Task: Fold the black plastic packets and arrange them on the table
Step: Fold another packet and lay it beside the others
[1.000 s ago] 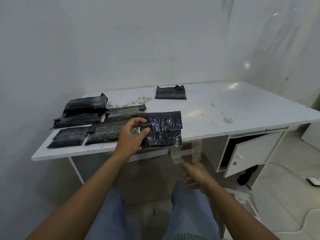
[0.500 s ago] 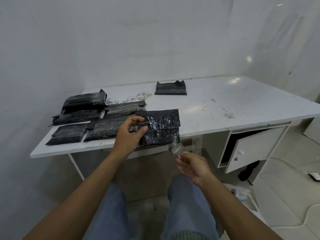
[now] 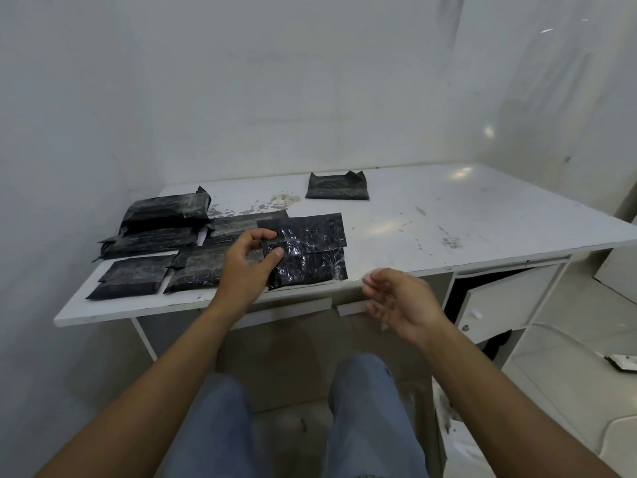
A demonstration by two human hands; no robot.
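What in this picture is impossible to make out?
All in the head view:
Right hand: fingertips blurred; whether they pinch anything clear is unreadable.
Shiny packet: its left edge is covered by the left hand.
Cabinet inside: dark behind its half-open door.
White object on the floor: cut off by the right edge.

Glossy crinkled black plastic packet (image 3: pixel 306 251) on scuffed matt white table (image 3: pixel 448 215)

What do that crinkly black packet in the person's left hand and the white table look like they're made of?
The held packet, gripped by the left hand, looks like thin black plastic film with a glossy finish: it crinkles and throws sharp white glints. The table looks like white-painted or laminated board, faintly shiny with soft reflections. Scuffs and worn patches show.
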